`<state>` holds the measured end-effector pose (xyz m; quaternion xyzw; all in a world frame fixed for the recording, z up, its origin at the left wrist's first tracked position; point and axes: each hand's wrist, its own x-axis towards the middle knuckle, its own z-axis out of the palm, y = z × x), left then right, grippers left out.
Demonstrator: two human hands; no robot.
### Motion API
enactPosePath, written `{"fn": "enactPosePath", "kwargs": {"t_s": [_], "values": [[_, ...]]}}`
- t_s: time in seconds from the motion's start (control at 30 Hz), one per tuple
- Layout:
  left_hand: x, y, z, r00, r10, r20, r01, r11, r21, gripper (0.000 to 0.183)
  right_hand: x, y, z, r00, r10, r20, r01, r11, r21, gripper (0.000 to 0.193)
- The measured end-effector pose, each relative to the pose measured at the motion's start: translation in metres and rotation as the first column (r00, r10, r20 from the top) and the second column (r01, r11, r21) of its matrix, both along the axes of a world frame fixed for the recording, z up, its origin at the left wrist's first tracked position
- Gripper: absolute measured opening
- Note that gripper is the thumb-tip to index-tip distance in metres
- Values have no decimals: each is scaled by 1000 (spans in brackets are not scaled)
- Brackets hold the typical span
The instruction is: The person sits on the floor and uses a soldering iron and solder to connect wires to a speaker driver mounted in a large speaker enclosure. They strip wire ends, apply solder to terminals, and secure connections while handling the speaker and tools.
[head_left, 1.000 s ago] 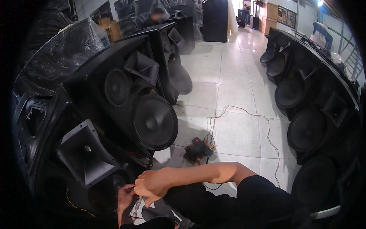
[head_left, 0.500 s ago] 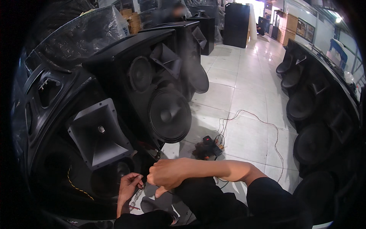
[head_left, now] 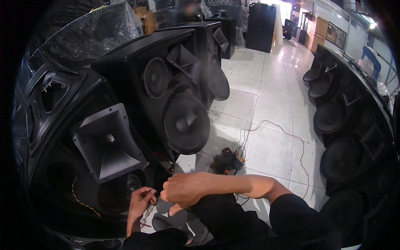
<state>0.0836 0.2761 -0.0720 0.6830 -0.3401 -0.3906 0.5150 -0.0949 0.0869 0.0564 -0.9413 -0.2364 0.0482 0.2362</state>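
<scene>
My left hand (head_left: 141, 203) is pinched closed, thumb against fingers, beside the nearest black speaker cabinet (head_left: 79, 152). A pale twisted cable (head_left: 146, 216) with a thin red wire (head_left: 145, 225) hangs just below those fingers and appears gripped in them. Just to the right, my right hand (head_left: 181, 192) is curled closed with its thumb pointing down. Its fingertips are hidden behind the back of the hand, so what they hold cannot be made out. A grey square horn (head_left: 109, 143) leans out of the near cabinet, above a round driver. A yellow twisted wire (head_left: 81, 201) hangs out of the same cabinet.
Further back on the left stand more cabinets with a loose-hanging woofer (head_left: 186, 124). A black and orange power tool (head_left: 227, 160) lies on the white tiles, near a thin trailing cable (head_left: 303, 158). A row of black speakers (head_left: 339, 158) lines the right side. People are in the background.
The view has shifted slightly. Both hands keep nearly the same place and pose, with only a small shift of the left fingers.
</scene>
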Motion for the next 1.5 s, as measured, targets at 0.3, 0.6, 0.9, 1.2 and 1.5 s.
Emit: {"fn": "enactPosePath", "kwargs": {"t_s": [0.3,0.6,0.9,1.2,1.5], "values": [[-4,-2,5,1000,14,1,-14,1000,18,13,0,-1,-6,998,5,56,-6,1000,20,55],[-4,-2,4,1000,9,8,-10,1000,24,13,1,0,-4,1000,4,-6,-4,1000,9,54],[-4,-2,4,1000,12,3,-12,999,38,14,1,-1,-7,1000,-7,18,6,1000,12,52],[-1,-2,0,1000,7,-1,-7,999,46,14,-1,-1,-3,1000,-14,2,14,1000,25,51],[-2,-2,3,1000,3,13,-4,998,60,14,2,2,0,996,-35,-80,29,997,-77,46]]}}
